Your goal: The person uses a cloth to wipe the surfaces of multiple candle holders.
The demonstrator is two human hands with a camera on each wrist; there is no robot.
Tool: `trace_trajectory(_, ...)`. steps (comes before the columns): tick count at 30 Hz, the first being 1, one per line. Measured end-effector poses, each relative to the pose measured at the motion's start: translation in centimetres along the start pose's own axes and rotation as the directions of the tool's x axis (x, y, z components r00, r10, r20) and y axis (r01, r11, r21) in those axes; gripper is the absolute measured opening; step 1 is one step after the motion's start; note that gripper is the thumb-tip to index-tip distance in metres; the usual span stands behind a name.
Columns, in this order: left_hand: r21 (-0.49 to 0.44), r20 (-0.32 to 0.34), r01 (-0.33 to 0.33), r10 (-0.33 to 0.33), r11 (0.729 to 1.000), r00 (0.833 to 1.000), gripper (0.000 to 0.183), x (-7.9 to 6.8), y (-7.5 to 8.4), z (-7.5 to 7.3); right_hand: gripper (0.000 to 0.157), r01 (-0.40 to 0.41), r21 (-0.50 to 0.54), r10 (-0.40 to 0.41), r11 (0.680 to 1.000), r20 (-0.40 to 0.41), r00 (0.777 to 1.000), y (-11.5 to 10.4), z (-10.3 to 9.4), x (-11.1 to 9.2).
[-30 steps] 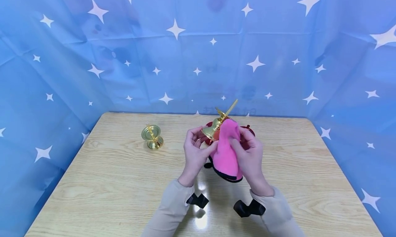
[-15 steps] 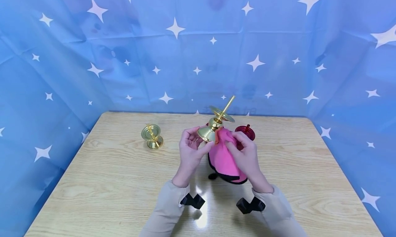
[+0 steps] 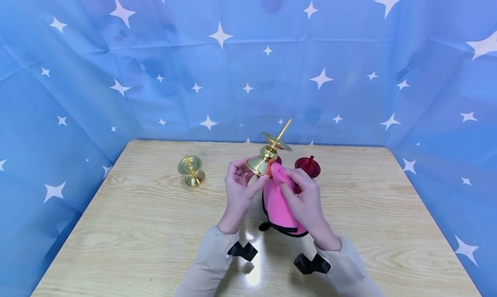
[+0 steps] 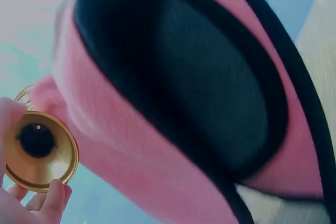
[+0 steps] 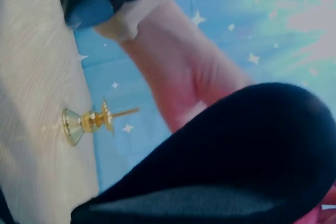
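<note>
My left hand (image 3: 238, 189) grips a gold candlestick (image 3: 268, 154) by its flared base, tilted with the spike pointing up and to the right. In the left wrist view the hollow underside of the candlestick base (image 4: 59, 163) faces the camera, with fingers at its rim. A pink cloth (image 3: 280, 208) with black edging is pinched in my right hand (image 3: 306, 200), and its bunched upper end lies against the candlestick near the base. The cloth hangs below the hand and fills much of both wrist views. An orange bit shows between cloth and base.
Another gold candlestick (image 3: 191, 171) stands upright on the wooden table (image 3: 136, 228), to the left. Behind my right hand is a red candlestick (image 3: 308, 165); more red shows behind the held candlestick. A blue star-patterned curtain (image 3: 248, 64) rises behind the table.
The candlestick has come out from behind the cloth, so its dish and spike now show. The cloth's upper end has moved down to the base. Both hands keep their hold.
</note>
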State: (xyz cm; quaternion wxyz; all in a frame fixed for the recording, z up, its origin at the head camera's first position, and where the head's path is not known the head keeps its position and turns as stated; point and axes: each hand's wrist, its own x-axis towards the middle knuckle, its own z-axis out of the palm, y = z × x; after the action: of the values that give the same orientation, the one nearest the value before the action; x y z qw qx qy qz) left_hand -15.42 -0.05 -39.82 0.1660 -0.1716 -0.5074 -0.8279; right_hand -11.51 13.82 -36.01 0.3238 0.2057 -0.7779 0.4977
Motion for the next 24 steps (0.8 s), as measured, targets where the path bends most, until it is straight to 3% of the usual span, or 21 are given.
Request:
trace_trajectory(5,0.018,-0.005,-0.015,0.015,1.000,1.000,0.062,0.2,-0.2,-0.2,0.025,0.103,-0.001,-0.103,0.995,-0.007,0.995,0.5,0.1,-0.3)
trace_trajectory(9,-0.014,-0.002,0.023,-0.023,1.000,1.000,0.063,0.2,0.0,-0.2,0.023,0.101,0.013,-0.101,0.995,-0.015,0.995,0.8,0.1,-0.2)
trace_trajectory(13,-0.049,0.009,0.127,-0.127,0.991,0.992,0.052,0.2,0.5,-0.3,0.022,0.003,0.046,-0.003,0.999,-0.008,1.000,1.5,0.2,0.1)
trace_trajectory(16,-0.066,0.040,0.215,-0.212,0.974,0.976,0.045,0.2,0.9,-0.4,0.017,-0.172,0.106,0.170,0.979,0.035,0.985,1.1,0.1,0.8)
trace_trajectory(18,-0.063,0.064,0.270,-0.266,0.961,0.962,0.042,0.3,1.0,-0.4,0.018,-0.340,0.189,0.331,0.921,0.079,0.940,1.6,0.0,1.3)
trace_trajectory(20,-0.054,0.082,0.316,-0.311,0.947,0.947,0.039,0.3,1.2,-0.5,0.024,-0.496,0.267,0.479,0.826,0.131,0.868,2.0,-0.1,1.8)
trace_trajectory(22,-0.036,0.088,0.345,-0.341,0.938,0.936,0.037,0.3,1.2,-0.5,0.029,-0.608,0.327,0.586,0.724,0.173,0.791,3.1,-0.1,2.1)
trace_trajectory(24,-0.029,0.087,0.354,-0.350,0.935,0.933,0.036,0.2,1.2,-0.5,0.035,-0.662,0.352,0.632,0.662,0.212,0.745,3.6,-0.2,2.3)
